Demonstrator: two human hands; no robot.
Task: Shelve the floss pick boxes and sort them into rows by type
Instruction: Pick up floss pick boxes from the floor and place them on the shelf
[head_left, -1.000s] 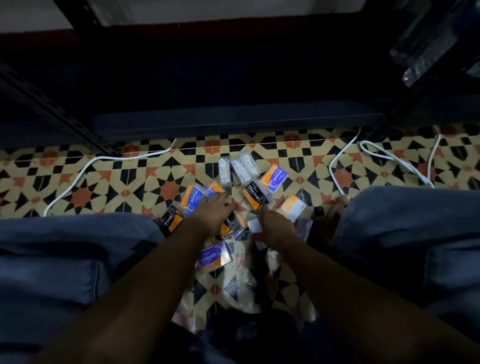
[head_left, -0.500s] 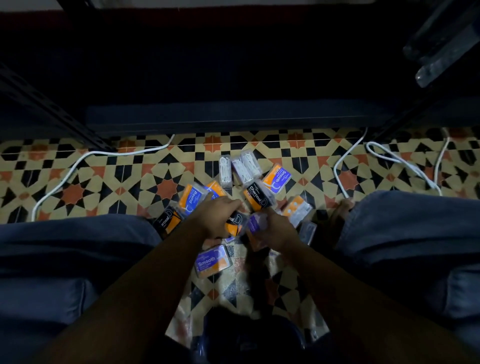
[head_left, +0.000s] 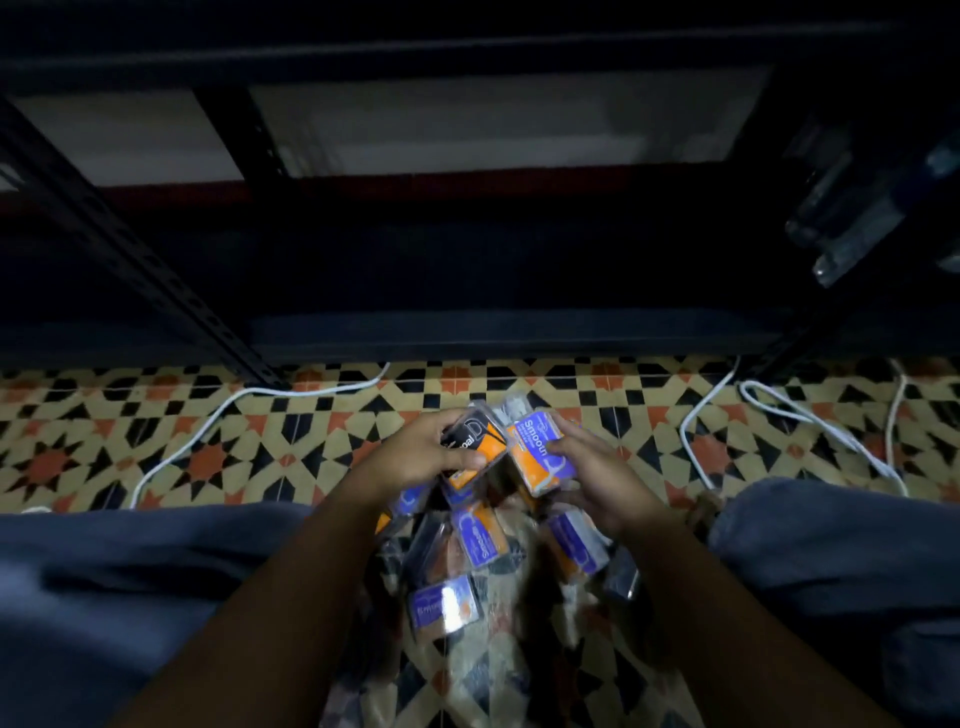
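- Left hand (head_left: 415, 457) grips a black-and-orange charcoal floss pick box (head_left: 475, 441), fingers curled round it, held above the floor.
- Right hand (head_left: 597, 478) grips a purple-and-orange Smooth floss pick box (head_left: 540, 454), just beside the charcoal one.
- More floss pick boxes (head_left: 480, 535) lie in a loose heap on the patterned tile floor (head_left: 260, 441) between the knees, partly hidden under both hands.
- Dark metal shelf (head_left: 493, 332) ahead, low and unlit.
- White cable (head_left: 208, 431) trails left; another white cord (head_left: 810, 421) loops right.
- Blue trouser legs (head_left: 104, 571) flank the heap.
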